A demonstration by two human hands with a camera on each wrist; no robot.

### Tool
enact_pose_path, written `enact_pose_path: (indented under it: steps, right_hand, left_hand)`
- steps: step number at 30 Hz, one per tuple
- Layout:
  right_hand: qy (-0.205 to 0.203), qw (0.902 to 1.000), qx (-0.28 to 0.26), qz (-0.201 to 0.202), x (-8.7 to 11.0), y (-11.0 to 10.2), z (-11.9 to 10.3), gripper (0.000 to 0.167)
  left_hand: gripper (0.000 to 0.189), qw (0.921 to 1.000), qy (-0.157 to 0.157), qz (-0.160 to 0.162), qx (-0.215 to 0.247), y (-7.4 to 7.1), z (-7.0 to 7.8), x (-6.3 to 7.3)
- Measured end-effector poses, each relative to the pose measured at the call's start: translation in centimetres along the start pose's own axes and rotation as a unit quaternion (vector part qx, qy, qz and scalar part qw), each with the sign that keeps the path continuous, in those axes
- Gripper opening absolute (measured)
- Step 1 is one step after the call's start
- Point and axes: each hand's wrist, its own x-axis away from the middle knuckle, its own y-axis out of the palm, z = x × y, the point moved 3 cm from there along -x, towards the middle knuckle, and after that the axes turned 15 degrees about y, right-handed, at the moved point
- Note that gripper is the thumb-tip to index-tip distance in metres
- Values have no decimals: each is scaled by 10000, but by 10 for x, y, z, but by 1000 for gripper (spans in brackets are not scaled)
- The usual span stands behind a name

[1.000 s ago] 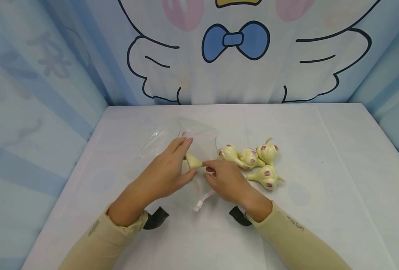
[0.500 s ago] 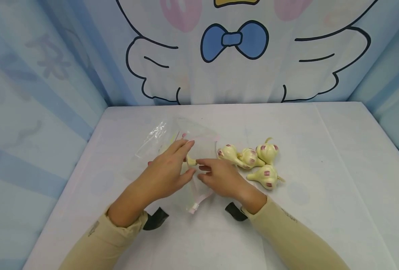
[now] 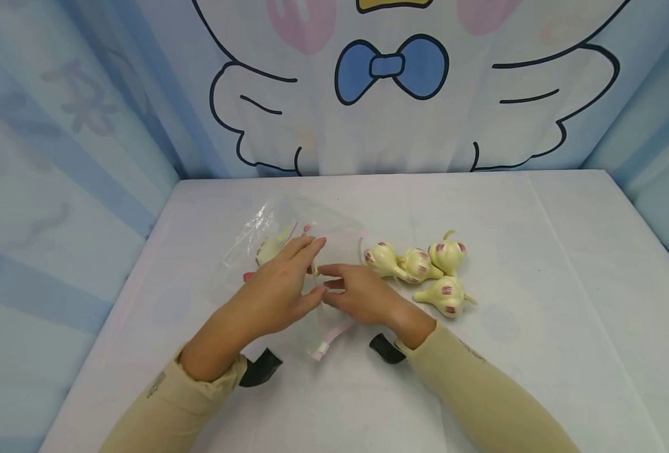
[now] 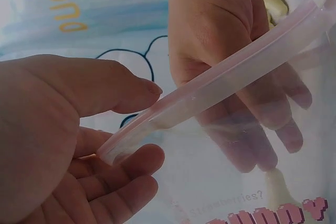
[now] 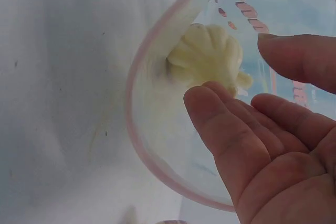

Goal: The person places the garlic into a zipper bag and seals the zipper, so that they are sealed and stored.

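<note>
A clear plastic slider bag (image 3: 328, 220) with pink lettering lies under my hands, its pink-edged mouth (image 5: 137, 72) spread apart. My left hand (image 3: 274, 277) holds the bag's rim (image 4: 173, 106), which passes between thumb and fingers in the left wrist view. My right hand (image 3: 362, 292) reaches in through the mouth, its fingers extended and thumb apart. A garlic bulb (image 5: 205, 53) is inside the bag, right at the right fingertips in the right wrist view. From the head, that bulb is mostly hidden by the hands.
Several more garlic bulbs with purple marks, such as the nearest one (image 3: 446, 296), lie grouped right of the bag on the white tabletop (image 3: 538, 352). The bag's slider (image 3: 320, 352) points towards the front. A patterned curtain (image 3: 391, 138) stands behind the table.
My right hand has moved left into the bag's mouth with the garlic bulb, and its fingers have come off the stem. The left hand has stayed almost still.
</note>
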Motion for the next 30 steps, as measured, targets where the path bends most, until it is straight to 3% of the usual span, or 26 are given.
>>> enact_pose_path:
  steps: [6, 12, 23, 30]
  right_hand:
    - [124, 9999, 88, -46, 8, -4, -2, 50]
    - [184, 9978, 463, 430, 33, -24, 1, 47]
    - [492, 9848, 1109, 1244, 80, -73, 29, 45]
    - [931, 9726, 1487, 1525, 93, -92, 48, 44]
  left_hand:
    - [70, 9999, 58, 74, -95, 1, -2, 0]
    - [72, 9998, -29, 37, -185, 1, -3, -3]
    - [73, 9999, -153, -8, -57, 1, -7, -4]
    - [73, 9998, -197, 26, -43, 2, -9, -4]
